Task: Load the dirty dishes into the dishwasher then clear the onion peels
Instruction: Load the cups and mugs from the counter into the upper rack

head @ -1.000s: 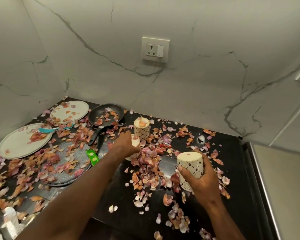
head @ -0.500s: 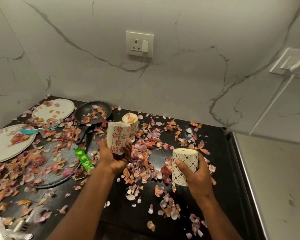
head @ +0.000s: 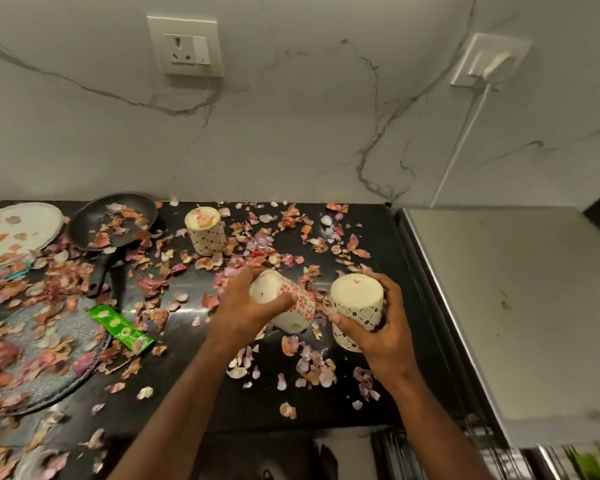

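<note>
- Left hand (head: 253, 306) is wrapped around the white mug with red flower print (head: 284, 303), which is now tipped on its side and lifted off the black tabletop (head: 194, 393). A second ago that hand was only reaching into the peels for it, so that's pickup number two done.
- Right hand (head: 371, 327) still grips the cream mug with the dark bean pattern (head: 357, 306), held just right of the flower mug, not touching it.
- Both hands are full, so I'd guess the next stop is the dishwasher, though I can't make one out for sure.
- Behind the flower mug a third cream patterned mug (head: 205, 230) sits with peel bits on top.
- Left of the flower mug: a black frying pan (head: 111, 220), a white round plate (head: 21, 230), a grey glittery platter (head: 49, 362) and a green wrapper (head: 123, 327).
- Pink-orange onion peels (head: 312, 368) are everywhere, so sweeping has to wait for the dishes.
</note>
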The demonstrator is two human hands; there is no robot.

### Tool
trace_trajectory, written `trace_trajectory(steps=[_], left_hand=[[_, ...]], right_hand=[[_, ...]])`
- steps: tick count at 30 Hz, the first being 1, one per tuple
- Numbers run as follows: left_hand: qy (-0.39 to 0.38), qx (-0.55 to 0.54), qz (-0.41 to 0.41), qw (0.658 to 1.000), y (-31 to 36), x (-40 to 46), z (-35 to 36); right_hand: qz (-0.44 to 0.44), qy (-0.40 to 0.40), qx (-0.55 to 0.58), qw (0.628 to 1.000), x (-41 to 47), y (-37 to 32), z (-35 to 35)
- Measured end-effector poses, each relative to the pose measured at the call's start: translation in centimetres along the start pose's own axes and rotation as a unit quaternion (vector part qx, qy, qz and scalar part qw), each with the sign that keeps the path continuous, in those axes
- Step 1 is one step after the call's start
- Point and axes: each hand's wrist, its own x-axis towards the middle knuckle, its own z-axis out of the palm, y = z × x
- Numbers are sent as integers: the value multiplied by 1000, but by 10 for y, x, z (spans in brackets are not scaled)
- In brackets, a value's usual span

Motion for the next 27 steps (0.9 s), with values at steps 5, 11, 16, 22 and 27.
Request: trace_trajectory(steps=[5,11,16,22,27], left_hand=[[-40,124,61,990,13,-6,32],[-132,155,118,972,37,-21,85],[-198,150,164,955,62,-45,137],[-258,171,211,927,89,-79,202],[-294,157,235,913,112,-120,263]], right_hand=[[26,79,-38,996,-36,0,-25],[88,214,-33,972,-88,7,-66],[94,290,-47,951,-123,13,-106],[86,351,-52,931,-155,20,-165],[94,377,-50,920,-188,26,-230]])
